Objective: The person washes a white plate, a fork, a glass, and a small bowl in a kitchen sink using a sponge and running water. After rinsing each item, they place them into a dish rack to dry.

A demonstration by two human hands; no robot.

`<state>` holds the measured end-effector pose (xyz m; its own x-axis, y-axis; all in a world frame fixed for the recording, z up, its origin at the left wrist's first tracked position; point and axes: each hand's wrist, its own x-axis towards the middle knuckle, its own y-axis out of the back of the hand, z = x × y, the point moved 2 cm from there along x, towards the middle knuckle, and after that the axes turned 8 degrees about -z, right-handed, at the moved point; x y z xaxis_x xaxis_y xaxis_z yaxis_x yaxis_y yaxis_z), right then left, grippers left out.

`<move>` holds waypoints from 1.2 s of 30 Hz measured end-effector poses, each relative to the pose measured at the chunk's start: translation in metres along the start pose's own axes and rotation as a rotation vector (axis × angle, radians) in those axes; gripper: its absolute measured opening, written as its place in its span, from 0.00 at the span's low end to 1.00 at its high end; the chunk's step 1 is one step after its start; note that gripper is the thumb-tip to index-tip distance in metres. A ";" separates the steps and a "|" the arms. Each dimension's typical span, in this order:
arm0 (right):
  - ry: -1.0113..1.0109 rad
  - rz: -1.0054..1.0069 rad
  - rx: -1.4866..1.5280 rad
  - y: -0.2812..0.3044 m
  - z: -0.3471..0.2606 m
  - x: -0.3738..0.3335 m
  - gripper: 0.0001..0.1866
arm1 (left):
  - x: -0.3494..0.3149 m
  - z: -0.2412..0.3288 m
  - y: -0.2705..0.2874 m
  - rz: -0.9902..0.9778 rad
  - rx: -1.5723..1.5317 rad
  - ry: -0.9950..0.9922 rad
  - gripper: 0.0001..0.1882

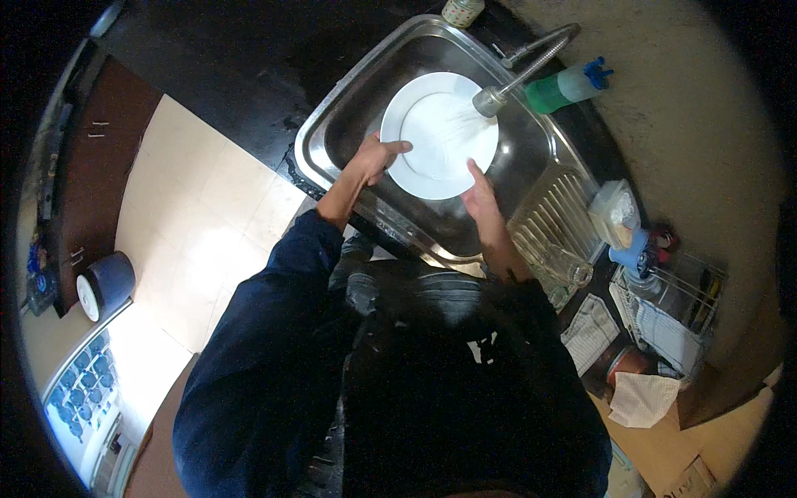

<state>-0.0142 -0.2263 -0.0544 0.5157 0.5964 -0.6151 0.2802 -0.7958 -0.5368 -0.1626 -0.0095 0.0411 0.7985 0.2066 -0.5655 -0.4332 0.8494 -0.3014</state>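
Note:
Over the steel sink (340,112) I hold a white round plate (436,170) with both hands. My left hand (375,158) grips its left edge, thumb on the rim and fingers underneath. On the lower right edge, my right hand (479,195) has its thumb up on the rim; its other fingers are mostly hidden below. Water sprays from the faucet head (490,101) onto the plate's upper right part and spreads over its face.
Behind the faucet stands a bottle of green liquid (548,93) with a blue top. A glass jar (573,270) lies on the ribbed drainboard (548,207). Farther right are a clear container (614,212), a wire dish rack (689,286) and cloths (643,398). A patterned cup (462,12) sits beyond the sink.

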 end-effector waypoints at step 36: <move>0.123 0.038 0.180 -0.008 0.028 -0.041 0.20 | 0.213 0.061 -0.003 0.081 0.671 -0.291 0.19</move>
<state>-0.0602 -0.2415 -0.0407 0.6209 0.5405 -0.5678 0.1154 -0.7794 -0.6158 0.0344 0.0617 -0.0313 0.8939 0.3224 -0.3113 -0.2208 0.9212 0.3203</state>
